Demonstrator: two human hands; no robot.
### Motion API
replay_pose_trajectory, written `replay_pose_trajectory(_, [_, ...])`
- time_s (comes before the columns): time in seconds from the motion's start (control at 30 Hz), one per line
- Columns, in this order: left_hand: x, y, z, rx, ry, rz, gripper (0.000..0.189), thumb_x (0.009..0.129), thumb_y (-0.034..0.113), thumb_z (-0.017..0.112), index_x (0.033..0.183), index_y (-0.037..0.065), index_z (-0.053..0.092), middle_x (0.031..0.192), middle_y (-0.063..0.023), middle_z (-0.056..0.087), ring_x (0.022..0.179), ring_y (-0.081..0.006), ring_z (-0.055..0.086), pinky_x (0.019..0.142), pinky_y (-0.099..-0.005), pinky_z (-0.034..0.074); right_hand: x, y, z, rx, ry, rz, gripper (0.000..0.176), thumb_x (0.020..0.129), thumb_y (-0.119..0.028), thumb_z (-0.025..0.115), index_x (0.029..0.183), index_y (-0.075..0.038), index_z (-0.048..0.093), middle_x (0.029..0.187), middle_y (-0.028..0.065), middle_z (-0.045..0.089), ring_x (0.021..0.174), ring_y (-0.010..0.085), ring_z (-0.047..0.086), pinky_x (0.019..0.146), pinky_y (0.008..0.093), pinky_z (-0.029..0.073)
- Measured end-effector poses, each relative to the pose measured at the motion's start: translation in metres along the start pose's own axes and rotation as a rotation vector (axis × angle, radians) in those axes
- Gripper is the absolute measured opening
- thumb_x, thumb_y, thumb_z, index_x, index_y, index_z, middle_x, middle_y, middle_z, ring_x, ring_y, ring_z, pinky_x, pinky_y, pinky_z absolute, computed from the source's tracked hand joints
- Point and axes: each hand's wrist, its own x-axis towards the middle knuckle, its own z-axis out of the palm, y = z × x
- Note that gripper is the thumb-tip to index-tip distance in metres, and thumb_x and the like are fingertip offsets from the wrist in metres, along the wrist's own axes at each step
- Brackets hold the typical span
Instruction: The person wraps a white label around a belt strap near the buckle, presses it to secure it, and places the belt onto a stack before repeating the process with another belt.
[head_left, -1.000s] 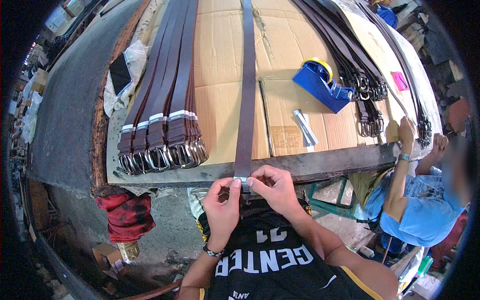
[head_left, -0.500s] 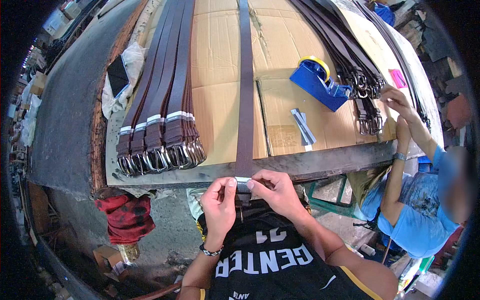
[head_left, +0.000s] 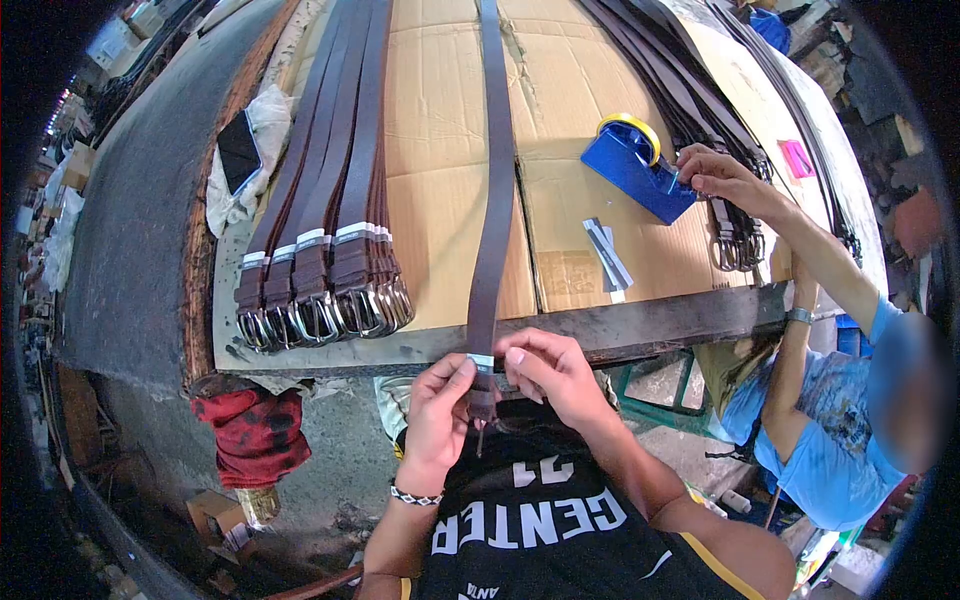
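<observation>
A dark brown belt [head_left: 488,200] runs down the middle of the cardboard-covered table and over its front edge. Near its lower end a white and grey label band [head_left: 481,361] wraps the strap, with the buckle end hanging below. My left hand [head_left: 436,405] pinches the belt at the band. Just right of the band is my right hand [head_left: 555,372], its thumb and fingers bent close together; whether it still touches the belt cannot be made out. To the left, several brown belts [head_left: 340,190] with the same bands lie side by side, buckles toward me.
A co-worker's hand [head_left: 722,180] is at a blue tape dispenser [head_left: 640,175]. More belts [head_left: 738,238] lie beside that arm. Label strips [head_left: 607,255] rest on the cardboard [head_left: 570,120]. A phone [head_left: 238,153] lies at the left; a red cloth bundle [head_left: 250,435] is below.
My right hand has moved slightly right and off the band. The belt's lower part has shifted and bowed. The co-worker's hand has moved left from the belts to the tape dispenser.
</observation>
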Motion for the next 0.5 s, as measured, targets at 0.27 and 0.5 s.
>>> replay_pose_trajectory(0.27, [0.003,-0.035,-0.010,-0.735,-0.570,-0.301,0.024,0.104,0.022,0.050,0.112,0.001,0.057,0.092,-0.0076,0.056,0.081,-0.0200,0.054,0.061,-0.0306,0.048,0.009,-0.007,-0.005,0.142,-0.166,0.107,0.018,0.095,-0.018,0.069,0.091,0.000,0.065,0.079,0.0027,0.068,0.069,0.0075,0.064,0.063,0.0230,0.052])
replay_pose_trajectory(0.5, [-0.004,-0.011,-0.006,0.092,-0.142,0.045,0.038,0.109,0.028,0.036,0.113,-0.004,0.057,0.098,-0.0155,0.069,0.084,-0.0236,0.073,0.072,-0.0340,0.062,0.003,-0.013,-0.001,-0.105,-0.031,-0.004,0.027,0.092,-0.022,0.073,0.079,-0.003,0.059,0.065,-0.0025,0.058,0.057,0.0045,0.055,0.050,0.0227,0.042])
